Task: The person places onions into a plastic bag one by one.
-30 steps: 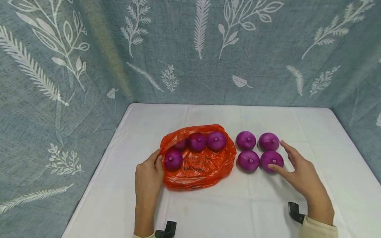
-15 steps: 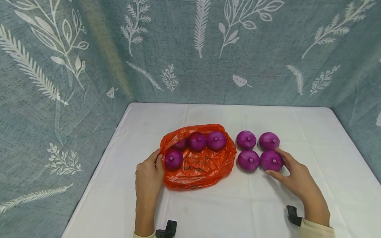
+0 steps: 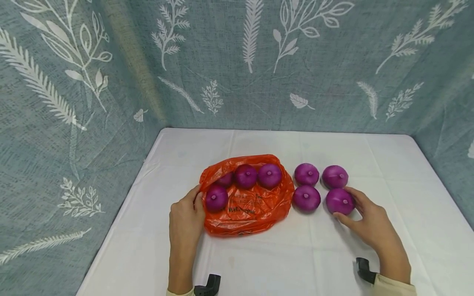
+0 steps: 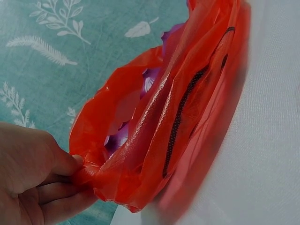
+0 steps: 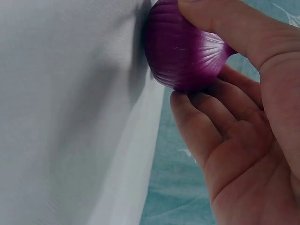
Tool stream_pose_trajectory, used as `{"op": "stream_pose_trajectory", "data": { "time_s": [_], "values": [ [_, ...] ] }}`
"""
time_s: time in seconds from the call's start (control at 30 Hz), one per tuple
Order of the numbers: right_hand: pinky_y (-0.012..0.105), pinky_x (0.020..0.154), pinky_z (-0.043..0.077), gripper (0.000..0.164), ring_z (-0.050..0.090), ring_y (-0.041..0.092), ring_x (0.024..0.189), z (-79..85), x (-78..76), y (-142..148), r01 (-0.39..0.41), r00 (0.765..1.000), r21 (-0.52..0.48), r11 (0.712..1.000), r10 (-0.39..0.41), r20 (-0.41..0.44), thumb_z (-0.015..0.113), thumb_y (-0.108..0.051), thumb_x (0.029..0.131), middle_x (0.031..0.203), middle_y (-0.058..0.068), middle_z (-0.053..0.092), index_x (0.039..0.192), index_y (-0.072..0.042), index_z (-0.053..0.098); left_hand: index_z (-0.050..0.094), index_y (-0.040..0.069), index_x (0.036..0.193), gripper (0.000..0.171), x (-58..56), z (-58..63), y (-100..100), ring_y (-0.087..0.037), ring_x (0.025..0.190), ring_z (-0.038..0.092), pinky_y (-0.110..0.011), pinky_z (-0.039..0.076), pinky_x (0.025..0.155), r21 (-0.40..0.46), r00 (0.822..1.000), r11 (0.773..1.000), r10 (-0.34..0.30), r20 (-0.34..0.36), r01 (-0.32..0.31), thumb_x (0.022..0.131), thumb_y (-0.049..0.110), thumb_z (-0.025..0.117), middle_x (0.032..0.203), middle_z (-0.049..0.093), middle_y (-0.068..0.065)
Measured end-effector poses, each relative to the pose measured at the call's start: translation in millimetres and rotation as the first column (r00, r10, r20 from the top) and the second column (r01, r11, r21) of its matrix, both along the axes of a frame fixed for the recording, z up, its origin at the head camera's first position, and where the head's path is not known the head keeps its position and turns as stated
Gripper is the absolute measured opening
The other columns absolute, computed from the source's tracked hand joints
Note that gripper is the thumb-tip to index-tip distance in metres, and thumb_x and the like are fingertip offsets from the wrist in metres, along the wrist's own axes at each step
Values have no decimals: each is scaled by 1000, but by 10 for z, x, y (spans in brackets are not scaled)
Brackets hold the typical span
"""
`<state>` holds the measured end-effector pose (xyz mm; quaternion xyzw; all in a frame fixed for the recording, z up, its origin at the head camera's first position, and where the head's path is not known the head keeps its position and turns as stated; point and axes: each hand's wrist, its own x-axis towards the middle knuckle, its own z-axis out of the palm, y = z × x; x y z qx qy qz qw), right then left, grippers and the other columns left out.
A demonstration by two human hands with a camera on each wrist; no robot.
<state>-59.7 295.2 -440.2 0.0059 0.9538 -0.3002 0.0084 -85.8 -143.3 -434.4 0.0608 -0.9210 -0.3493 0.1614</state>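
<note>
A red plastic bag (image 3: 244, 218) lies with its mouth spread, and several purple onions (image 3: 245, 176) sit inside it. At its left rim my left hand (image 3: 187, 218) pinches the plastic between thumb and fingers, as the left wrist view confirms at the bag's edge (image 4: 117, 192). To the right of the bag several more onions stand in two rows. My right hand (image 3: 374, 222) grips the front right onion (image 3: 340, 201), thumb on the near side and fingers on the far side. In the right wrist view that onion (image 5: 187, 51) sits very close to the cloth.
Left of the held onion stands another onion (image 3: 306, 199), close to the bag. Two more onions (image 3: 306, 174) form the back row. A white cloth (image 3: 274, 267) covers the table, and a blue-green leaf-patterned curtain (image 3: 229, 98) hangs behind and at the sides.
My right hand has closed in from the right and taken hold of the front right onion, which has shifted slightly right. The neighbouring front onion has shifted slightly left. My left hand stays put.
</note>
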Motion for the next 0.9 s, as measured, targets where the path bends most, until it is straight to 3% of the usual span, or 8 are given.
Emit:
{"op": "stream_pose_trajectory", "data": {
  "time_s": [0.3, 0.47, 0.9],
  "values": [
    [69, 102, 46, 90, 55, 57, 131, 141, 8, 14, 8, 994, 12, 1000, -7, -106, 90, -27, 87, 152, 34, 51, 159, -2, 41, 69, 1, 139, 35, 1, 8, -2, -33, 80, 70, -44, 60, 71, -5, 1000, 1000, 11, 7, -11, 106, 13, 64, 125, 73, -24],
    [67, 100, 48, 87, 57, 57, 128, 243, -1, -3, 1, 988, 15, 1000, 1, -154, 90, -24, 87, 149, 35, 53, 157, -2, 44, 69, 1, 138, 35, -6, 13, 4, -35, 85, 74, -48, 63, 76, -7, 1000, 1000, 9, 6, -9, 106, 13, 64, 125, 73, -25],
    [71, 100, 46, 90, 55, 53, 134, 454, -71, -187, -10, 984, -12, 1000, 8, -180, 89, -30, 88, 153, 28, 54, 161, -11, 41, 72, 3, 136, 33, -6, 1, -7, -33, 77, 70, -42, 55, 65, -7, 1000, 1000, 2, -24, -2, 105, 12, 65, 122, 75, -23]
  ]
}}
